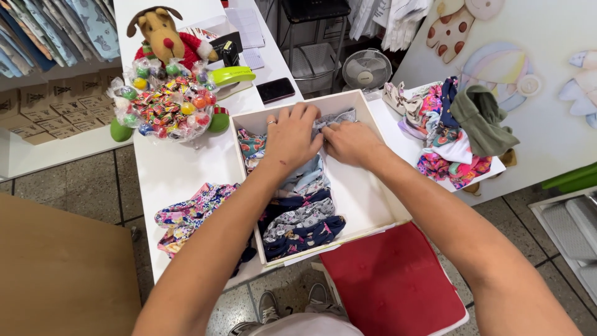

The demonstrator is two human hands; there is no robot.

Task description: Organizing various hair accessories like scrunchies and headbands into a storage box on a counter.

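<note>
Grey sneakers (292, 306) and a red cushioned stool (392, 283) sit lowest in view, right under the table edge

Both forearms reach into a white open box (367, 199) on the white table (180, 171). Left hand (291, 138) lies flat, fingers spread wide, pressing down on the folded garments at the far left of the box. Right hand (351, 143) has fingers curled narrow, pinching a grey patterned folded garment (336, 118) at the box's far wall; both hands touch it. So the piece in hand sits at the far end of the row, inside the box

Row of folded clothes (301, 214) runs along the left side of the box, navy and grey prints nearest the person; right half of the box is bare

Step, by my read: seating the grey piece into the row. Next move likely needs the left hand holding the stack compressed while the right tucks the edge down

Outside the box: floral garment pile (186, 214) on the table to the left, mixed clothes heap (454, 134) on a side surface to the right. Further back, a plush reindeer (165, 34) over a bag of wrapped candy (168, 102), a black phone (275, 90), a small fan (367, 70) on the floor. Grey tiled floor (118, 186), shop-like room with stacked cardboard boxes (53, 109) on a shelf at left
</note>
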